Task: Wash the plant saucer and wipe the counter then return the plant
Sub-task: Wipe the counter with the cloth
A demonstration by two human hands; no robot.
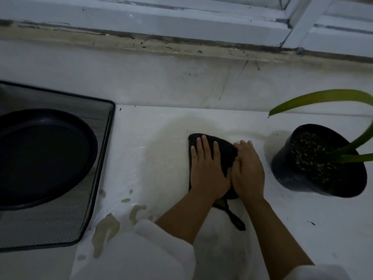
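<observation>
Sleeves: two white sleeves (161,249) lie nearest the camera, pushed up the forearms, probably to stay dry.
Tray: a black mesh tray (66,225) stands at the far left of the counter, likely so that wet things can drain.
Saucer: the black saucer (44,158) rests inside the tray, well apart from the dirty water; it seems already washed.
Puddles: brownish puddles (105,231) lie just beside the tray's near corner, not yet wiped.
Left hand: the left hand (207,168) is open, its palm pressed flat on the cloth to push it down.
Cloth: a black cloth (224,146) lies spread on a pale stain of the white counter (151,122).
Right hand: the right hand (248,170) is also open and flat, on the cloth's right edge and touching the left hand.
Plant: the black pot (290,174) with the plant (323,98) stands near on the right, set aside so the spot can be cleaned.
</observation>
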